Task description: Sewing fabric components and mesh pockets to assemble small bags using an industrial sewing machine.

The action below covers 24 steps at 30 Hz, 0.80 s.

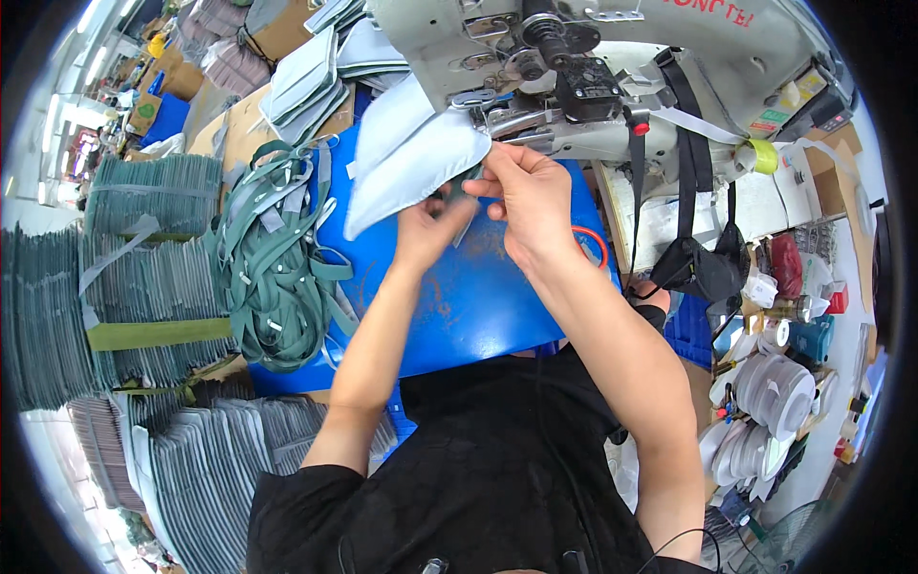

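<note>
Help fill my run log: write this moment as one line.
left hand: blurred, at pale piece, lower edge; right hand: at piece's right edge; below: blue surface; left: green straps; ahead: machine

The left hand (pixel 429 230) is blurred; the upper edge crops the machine (pixel 660 38).

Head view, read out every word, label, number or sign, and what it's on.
Sewing machine: red lettering at the picture's top edge; I won't copy it out.
Control box: coloured labels, print too small to read.
Pale blue panel: no readable text.
</note>
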{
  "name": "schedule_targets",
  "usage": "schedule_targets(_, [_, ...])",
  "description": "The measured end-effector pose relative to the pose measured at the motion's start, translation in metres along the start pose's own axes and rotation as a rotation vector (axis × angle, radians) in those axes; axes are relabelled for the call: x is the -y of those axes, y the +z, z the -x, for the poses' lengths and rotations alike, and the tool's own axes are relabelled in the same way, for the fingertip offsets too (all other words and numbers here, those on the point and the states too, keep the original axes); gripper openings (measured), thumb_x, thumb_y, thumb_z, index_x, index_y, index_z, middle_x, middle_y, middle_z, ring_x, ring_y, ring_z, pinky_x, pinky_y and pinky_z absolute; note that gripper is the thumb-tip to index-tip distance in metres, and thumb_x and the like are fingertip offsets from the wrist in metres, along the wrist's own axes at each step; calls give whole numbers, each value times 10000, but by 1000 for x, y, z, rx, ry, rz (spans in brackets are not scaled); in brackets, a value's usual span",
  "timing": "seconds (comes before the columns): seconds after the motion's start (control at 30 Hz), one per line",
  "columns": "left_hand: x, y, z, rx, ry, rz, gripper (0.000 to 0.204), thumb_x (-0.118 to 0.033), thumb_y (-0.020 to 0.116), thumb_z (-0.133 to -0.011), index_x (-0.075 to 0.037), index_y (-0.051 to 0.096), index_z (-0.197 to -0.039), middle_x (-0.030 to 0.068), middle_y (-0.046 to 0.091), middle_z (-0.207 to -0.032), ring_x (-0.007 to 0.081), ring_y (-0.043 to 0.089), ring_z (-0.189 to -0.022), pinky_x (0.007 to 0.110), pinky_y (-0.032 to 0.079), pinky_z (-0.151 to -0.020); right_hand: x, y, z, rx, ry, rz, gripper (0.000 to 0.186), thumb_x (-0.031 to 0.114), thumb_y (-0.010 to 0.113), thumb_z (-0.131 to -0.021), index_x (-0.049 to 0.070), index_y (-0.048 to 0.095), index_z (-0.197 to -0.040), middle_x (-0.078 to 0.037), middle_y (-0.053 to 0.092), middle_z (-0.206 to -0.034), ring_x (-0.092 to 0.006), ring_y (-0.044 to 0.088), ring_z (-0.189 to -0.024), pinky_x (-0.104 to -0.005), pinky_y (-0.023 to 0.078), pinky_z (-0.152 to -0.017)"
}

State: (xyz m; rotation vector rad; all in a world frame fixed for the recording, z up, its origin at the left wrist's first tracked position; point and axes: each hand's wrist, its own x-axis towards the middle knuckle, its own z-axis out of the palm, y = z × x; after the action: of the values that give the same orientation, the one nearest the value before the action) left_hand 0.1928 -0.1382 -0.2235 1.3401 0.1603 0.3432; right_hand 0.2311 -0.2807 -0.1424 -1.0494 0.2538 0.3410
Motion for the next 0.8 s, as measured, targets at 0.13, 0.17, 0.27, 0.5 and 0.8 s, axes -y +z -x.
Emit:
schedule_targets(0.13, [-26,-46,3,322,139,-1114,283,-96,823,-806,-60,559,-712,68,604,-821,192,541,-689,335,393,-582,-1,3,1,28,-10,-59,169,171,754,-941,12,698,-943,-21,673,-782,-141,739,-692,-219,461,-486])
schedule_targets(0.17, [-38,-47,3,284,474,-1135,280,-81,796,-782,-58,548,-653,88,494,-736,226,508,-598,353,430,-557,-1,4,1,10,-6,-49,169,168,745,-943,6,696,-945,-25,673,-786,-148,740,-700,-228,497,-506])
schedule_targets(0.27, [-107,-26,8,542,558,-1141,138,-31,739,-715,-32,601,-724,119,710,-1109,289,671,-732,409,547,-654,-1,-1,-1,19,-25,-28,144,143,720,-944,1,693,-945,-38,680,-812,-171,751,-750,-254,554,-558])
schedule_targets(0.5, [-158,38,18,811,646,-1505,74,-34,665,-764,-30,615,-818,127,659,-848,355,680,-801,459,544,-682,18,4,8,121,1,233,148,124,742,-808,34,666,-898,-20,608,-754,-127,562,-575,-289,499,-500])
schedule_targets(0.8, [-158,52,33,687,325,-1269,154,-111,756,-807,-48,646,-895,102,673,-795,324,684,-780,407,518,-667,8,-14,-11,173,-96,358,215,91,749,-842,-32,698,-1011,-60,699,-789,-111,564,-545,-289,448,-459])
